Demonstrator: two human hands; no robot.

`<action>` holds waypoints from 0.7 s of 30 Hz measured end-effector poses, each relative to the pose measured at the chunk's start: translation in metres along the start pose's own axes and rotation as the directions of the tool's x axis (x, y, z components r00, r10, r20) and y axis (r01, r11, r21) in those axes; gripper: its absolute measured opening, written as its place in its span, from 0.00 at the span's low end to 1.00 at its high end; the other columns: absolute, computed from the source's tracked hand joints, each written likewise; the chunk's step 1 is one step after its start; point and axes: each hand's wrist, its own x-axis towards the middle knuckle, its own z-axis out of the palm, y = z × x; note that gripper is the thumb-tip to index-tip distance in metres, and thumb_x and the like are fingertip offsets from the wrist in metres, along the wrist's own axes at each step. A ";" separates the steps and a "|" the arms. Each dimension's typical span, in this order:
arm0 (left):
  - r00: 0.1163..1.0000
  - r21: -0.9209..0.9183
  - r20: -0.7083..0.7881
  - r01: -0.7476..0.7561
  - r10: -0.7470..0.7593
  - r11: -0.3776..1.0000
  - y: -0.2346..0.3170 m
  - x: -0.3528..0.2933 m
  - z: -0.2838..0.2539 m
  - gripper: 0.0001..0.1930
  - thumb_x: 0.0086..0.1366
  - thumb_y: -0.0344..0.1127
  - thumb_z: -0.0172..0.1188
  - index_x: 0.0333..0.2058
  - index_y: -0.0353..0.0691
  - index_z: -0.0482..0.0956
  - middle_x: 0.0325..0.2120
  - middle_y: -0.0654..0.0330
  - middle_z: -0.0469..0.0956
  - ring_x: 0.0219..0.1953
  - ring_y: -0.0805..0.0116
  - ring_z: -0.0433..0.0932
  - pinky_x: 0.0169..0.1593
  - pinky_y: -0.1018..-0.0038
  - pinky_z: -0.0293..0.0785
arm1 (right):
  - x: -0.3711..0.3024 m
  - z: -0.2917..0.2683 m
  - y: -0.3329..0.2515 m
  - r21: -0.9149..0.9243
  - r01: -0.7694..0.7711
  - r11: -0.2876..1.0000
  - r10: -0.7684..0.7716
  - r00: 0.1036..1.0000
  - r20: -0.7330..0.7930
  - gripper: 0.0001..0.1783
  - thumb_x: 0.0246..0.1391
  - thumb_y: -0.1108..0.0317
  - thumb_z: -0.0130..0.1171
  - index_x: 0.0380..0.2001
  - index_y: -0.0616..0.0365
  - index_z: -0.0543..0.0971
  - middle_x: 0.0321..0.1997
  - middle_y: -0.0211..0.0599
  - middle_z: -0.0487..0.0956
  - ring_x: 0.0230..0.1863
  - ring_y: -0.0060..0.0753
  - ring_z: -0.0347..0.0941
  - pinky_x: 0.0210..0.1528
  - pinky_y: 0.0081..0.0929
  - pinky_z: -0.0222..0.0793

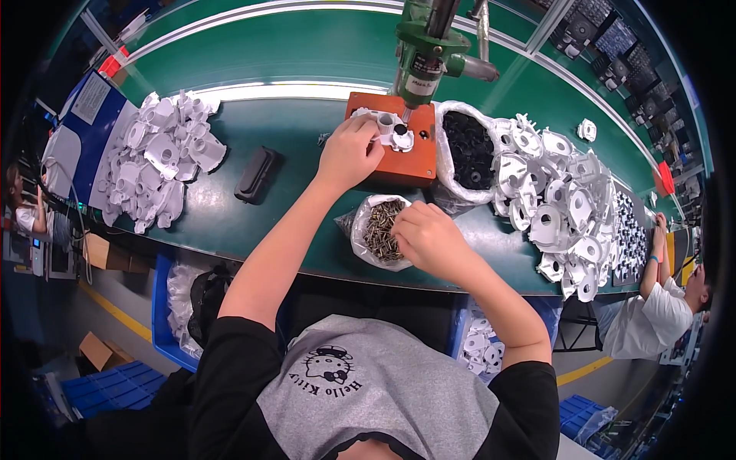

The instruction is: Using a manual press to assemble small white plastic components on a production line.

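Note:
A white plastic part point(389, 126) sits on an orange block point(412, 165) beneath the head of a green drill-press-like machine point(421, 73). My left hand point(354, 152) grips that part at its left side, with fingertips curled over it. Just in front of the block stands an open clear plastic bag of small brass-coloured screws point(381, 228). My right hand point(431, 236) reaches over the bag's right side, fingers bent and pressed together at the screws; whatever is between the fingertips is hidden. A dark piece point(399, 129) shows in the white part.
White parts are heaped at the left point(162, 157) and right point(563, 203). A bag of black parts point(467, 149) stands right of the block. A dark case point(259, 175) lies on the green table point(299, 230). Blue crates stand below; a co-worker point(652, 307) sits at right.

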 end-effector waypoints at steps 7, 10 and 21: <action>1.000 0.008 -0.006 -0.013 0.013 1.000 0.001 0.000 0.000 0.06 0.50 0.28 0.57 0.28 0.35 0.72 0.32 0.52 0.76 0.37 0.50 0.75 0.41 0.60 0.73 | 0.003 -0.006 -0.001 0.039 -0.038 0.999 0.038 0.999 -0.017 0.05 0.41 0.76 0.58 0.26 0.59 0.78 0.31 0.32 0.75 0.38 0.37 0.70 0.41 0.32 0.65; 0.999 0.002 -0.018 -0.027 0.027 1.000 0.000 0.000 0.000 0.06 0.50 0.28 0.57 0.28 0.35 0.72 0.33 0.52 0.76 0.37 0.50 0.75 0.41 0.60 0.73 | 0.007 -0.010 0.001 0.034 -0.068 0.997 0.069 0.997 -0.030 0.04 0.42 0.76 0.58 0.26 0.59 0.77 0.31 0.33 0.75 0.37 0.38 0.70 0.41 0.32 0.66; 1.000 0.006 -0.002 0.007 -0.007 1.000 0.001 0.000 -0.002 0.06 0.51 0.29 0.57 0.28 0.36 0.72 0.34 0.53 0.76 0.38 0.51 0.75 0.41 0.61 0.73 | 0.031 -0.019 0.067 0.326 -0.377 0.867 0.438 0.888 -0.139 0.05 0.53 0.74 0.56 0.32 0.64 0.77 0.32 0.39 0.78 0.35 0.32 0.73 0.40 0.26 0.68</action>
